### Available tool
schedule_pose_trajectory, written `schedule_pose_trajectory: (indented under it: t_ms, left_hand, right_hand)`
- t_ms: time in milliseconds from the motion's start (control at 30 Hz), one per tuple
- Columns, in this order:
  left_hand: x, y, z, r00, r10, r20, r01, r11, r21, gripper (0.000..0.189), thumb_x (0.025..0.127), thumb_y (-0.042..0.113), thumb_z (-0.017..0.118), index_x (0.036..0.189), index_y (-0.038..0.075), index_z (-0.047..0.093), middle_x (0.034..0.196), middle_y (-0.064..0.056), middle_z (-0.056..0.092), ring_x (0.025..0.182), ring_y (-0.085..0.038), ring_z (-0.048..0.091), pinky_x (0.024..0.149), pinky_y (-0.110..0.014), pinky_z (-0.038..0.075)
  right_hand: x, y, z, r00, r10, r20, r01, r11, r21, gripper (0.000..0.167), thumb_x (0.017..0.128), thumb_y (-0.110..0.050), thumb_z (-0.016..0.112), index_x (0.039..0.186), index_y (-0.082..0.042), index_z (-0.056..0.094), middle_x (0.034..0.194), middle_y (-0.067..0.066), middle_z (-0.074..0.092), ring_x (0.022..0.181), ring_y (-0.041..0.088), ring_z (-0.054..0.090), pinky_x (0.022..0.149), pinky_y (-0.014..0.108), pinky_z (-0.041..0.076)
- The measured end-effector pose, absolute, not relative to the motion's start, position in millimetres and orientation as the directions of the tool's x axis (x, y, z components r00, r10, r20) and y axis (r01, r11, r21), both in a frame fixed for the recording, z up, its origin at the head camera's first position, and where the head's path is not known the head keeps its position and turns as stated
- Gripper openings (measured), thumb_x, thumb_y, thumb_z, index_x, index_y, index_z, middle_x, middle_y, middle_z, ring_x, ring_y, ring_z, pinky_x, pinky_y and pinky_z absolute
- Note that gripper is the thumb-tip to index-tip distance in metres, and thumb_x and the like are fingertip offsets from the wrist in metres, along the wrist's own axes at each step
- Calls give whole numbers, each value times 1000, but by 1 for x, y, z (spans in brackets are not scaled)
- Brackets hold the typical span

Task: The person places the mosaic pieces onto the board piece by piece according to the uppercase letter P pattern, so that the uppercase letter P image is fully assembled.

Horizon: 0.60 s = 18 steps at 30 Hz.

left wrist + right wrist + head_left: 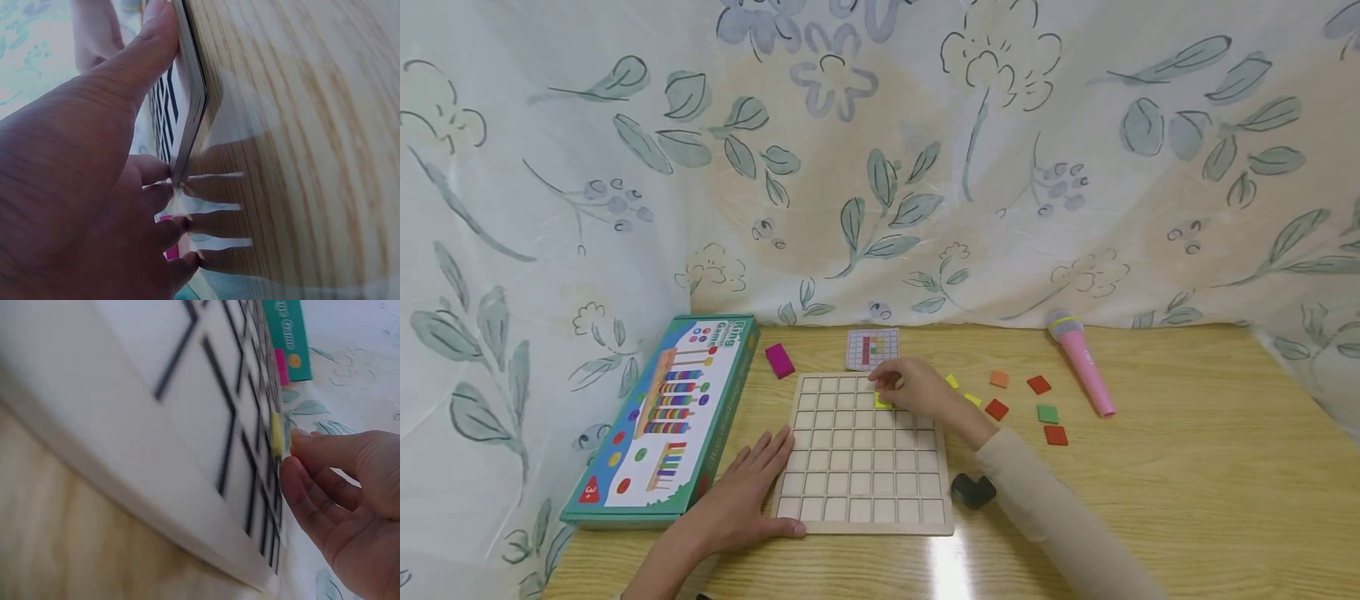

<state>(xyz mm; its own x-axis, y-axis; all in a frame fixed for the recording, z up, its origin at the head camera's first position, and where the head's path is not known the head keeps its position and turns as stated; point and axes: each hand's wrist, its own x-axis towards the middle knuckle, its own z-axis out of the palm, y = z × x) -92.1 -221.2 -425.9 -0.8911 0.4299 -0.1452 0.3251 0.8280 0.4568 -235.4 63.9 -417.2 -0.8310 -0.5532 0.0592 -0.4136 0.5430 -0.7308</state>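
A yellow tile sits on the far part of the grid board, just near of the right hand, the closer one. Its fingertips draw together; whether they pinch another piece, I cannot tell. The left hand lies spread along the board's left edge. The right-wrist view shows a slight gap between tile and fingertips, unclear from the head.

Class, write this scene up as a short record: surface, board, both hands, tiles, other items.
Surface: wood-grain table
Board: wooden grid board, a yellow tile visible on it
Left hand: rests at the board's left edge
Right hand: over the board's far part, near that tile; whether it pinches anything is unclear
Loose tiles: three red, two yellow, one orange, one green, right of the board
Other items: patterned card, game box, magenta block, pink microphone, dark object
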Motion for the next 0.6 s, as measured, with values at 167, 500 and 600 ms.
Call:
schedule_pose_trajectory:
  t_ms: [167,500,600]
  left_hand:
    - [-92,-221,-426,-891,432,-141,326,825,462,118,73,72,67,155,1,21,163,-14,16,147,-41,13,117,-60,15]
    - [-91,-222,-426,-893,432,-128,334,825,456,118,73,73,66,155,1,21,163,-14,16,147,-42,13,117,-61,15]
    - [-91,-222,-427,-892,435,-122,338,823,456,118,73,73,66,155,1,21,162,-14,16,147,-42,14,116,-61,15]
  right_hand:
    - [-234,90,-407,-852,-519,75,-412,574,-708,26,89,-2,70,115,-1,69,98,6,69,93,18,63,81,32,55]
    - [-242,172,-408,-894,-436,107,-390,637,-665,30,89,2,64,118,7,65,110,20,68,102,33,63,88,45,55]
    - [-243,194,-413,-897,-426,120,-400,663,-634,32,86,5,66,117,10,63,111,24,67,104,37,62,89,49,54]
